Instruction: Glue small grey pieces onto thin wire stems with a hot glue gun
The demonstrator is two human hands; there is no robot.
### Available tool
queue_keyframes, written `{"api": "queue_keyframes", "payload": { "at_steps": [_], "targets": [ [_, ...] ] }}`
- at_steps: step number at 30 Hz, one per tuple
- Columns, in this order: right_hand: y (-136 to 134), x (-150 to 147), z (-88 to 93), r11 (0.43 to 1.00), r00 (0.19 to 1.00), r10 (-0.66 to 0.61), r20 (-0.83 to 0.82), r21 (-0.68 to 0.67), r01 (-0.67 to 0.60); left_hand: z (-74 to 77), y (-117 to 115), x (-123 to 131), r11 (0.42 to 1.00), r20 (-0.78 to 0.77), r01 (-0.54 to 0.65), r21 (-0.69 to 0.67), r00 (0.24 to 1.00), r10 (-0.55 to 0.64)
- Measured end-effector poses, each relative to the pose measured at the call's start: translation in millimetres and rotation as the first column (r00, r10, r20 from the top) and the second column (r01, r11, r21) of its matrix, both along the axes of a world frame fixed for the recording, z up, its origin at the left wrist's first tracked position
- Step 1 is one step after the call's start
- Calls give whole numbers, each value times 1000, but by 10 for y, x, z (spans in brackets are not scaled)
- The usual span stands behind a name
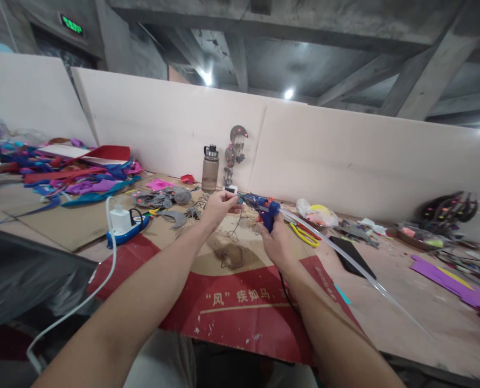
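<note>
Glue gun (266,206), blue, sits just right of the frame's centre, the right hand (274,237) wrapped round its handle; a long clear rod (336,249) trails from its back toward the lower right. At the frame's centre the left hand (221,207) has thumb and fingertips pinched together on a small greenish piece (240,200), right by the nozzle; whether the two touch, I cannot tell. A thin cord (242,226) hangs below.

As for progress, one grey crescent ornament (237,141) with pink dots, upper centre against the white board (162,118), looks assembled, its small pieces hanging from it. Left of centre, a grey crescent (175,218) and a heap of grey pieces (157,197) lie loose, apparently not yet joined. The piece at the nozzle seems midway: in hand, but whether glue is on it is too small to see.
</note>
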State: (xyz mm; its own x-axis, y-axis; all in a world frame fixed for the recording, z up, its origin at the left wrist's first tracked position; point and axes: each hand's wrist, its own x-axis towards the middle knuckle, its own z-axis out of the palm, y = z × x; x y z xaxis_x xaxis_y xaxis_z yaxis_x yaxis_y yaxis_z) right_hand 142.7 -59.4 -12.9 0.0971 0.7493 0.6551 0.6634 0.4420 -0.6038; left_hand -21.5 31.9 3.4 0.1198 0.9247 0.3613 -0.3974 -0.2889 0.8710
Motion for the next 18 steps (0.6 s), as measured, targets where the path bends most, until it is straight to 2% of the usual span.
{"api": "queue_keyframes", "payload": {
  "at_steps": [18],
  "targets": [
    [-2,-8,-3,1000,1000,15,-17,-3,-15,5,-11,-9,1000,-12,-6,-4,1000,6]
  ]
}}
